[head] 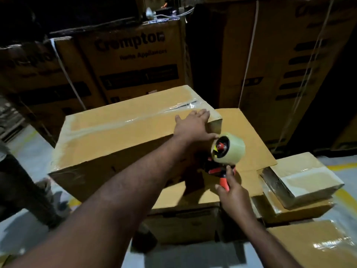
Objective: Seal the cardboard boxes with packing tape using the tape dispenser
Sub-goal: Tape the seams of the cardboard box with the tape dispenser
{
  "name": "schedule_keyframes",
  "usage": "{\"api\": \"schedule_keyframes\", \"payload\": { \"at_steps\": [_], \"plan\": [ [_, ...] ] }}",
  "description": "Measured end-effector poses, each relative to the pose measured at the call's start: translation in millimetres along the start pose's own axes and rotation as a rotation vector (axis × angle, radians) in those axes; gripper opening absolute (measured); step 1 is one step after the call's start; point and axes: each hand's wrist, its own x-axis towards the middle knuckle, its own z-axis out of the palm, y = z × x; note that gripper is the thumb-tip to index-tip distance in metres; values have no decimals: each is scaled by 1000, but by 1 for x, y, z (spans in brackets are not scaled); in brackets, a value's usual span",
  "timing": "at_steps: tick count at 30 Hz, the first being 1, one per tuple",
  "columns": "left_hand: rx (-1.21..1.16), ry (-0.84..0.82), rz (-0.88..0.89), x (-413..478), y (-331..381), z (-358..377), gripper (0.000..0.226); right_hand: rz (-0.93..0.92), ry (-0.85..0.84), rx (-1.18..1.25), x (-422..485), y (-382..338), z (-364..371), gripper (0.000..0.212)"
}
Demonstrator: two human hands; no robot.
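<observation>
Apparently well into the job, the person is working at the right end of the large box (116,136), which stands on the left part of a wider lower carton (243,128). A glossy strip of packing tape (173,111) already runs along the top seam of the large box, and more shiny film shows along its left and near edges, so the top looks mostly closed. The left hand (193,126) lies flat on the top at the right end, fingers straight and spread, pressing the flap down near a corner that looks slightly crumpled. The right hand (231,190) is curled round the orange handle of the tape dispenser (222,163), holding it just beside the box's right end face, with the tape roll (231,149) uppermost. Whether the dispenser's blade end touches the cardboard cannot be told, as it lies in shadow. The step in hand is probably carrying the strip over the right edge and down the end face, or cutting it there. At the right edge of the lower carton a small box (301,180) also wears tape, as does another box (318,246) nearer the person. The lower carton's top shows bare flaps with no tape visible, so it may remain to be sealed. Printed cartons (131,60) are stacked behind.
</observation>
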Motion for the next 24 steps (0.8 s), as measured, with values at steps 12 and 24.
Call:
{"api": "schedule_keyframes", "payload": {
  "at_steps": [12,24],
  "plan": [
    [98,163,137,-11,-24,5,75,92,25,572,20,-6,-54,37],
    [-31,160,489,-70,-140,6,76,49,13,703,71,-36,-39,22]
  ]
}}
